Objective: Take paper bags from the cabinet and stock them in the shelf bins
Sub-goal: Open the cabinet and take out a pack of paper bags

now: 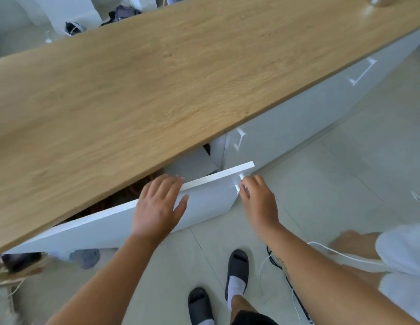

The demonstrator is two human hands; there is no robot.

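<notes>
The flat white cabinet door [209,200] stands ajar under a grainy oak-coloured countertop [157,85]. The left hand [157,205] lies spread over the door's top edge, fingers straight. The right hand [258,198] pinches the slim metal handle [240,181]. Brown shapes [124,195] fill the gap behind the door, too blurred to tell whether they are paper bags.

Ahead of me: a long wooden countertop [157,78] with oak-coloured grain, crossing my view on a diagonal. Under its right end are white cabinet fronts [310,118] with pale bar handles [362,72]. The floor [345,184] is large pale grey-green tiles with thin grout lines. White and black cables [272,258] lie on the tiles to my right. Beyond the counter, dark cloth [124,14] sits beside white panels [70,10]. Light is soft and even, with a sheen on the counter's far right end.
</notes>
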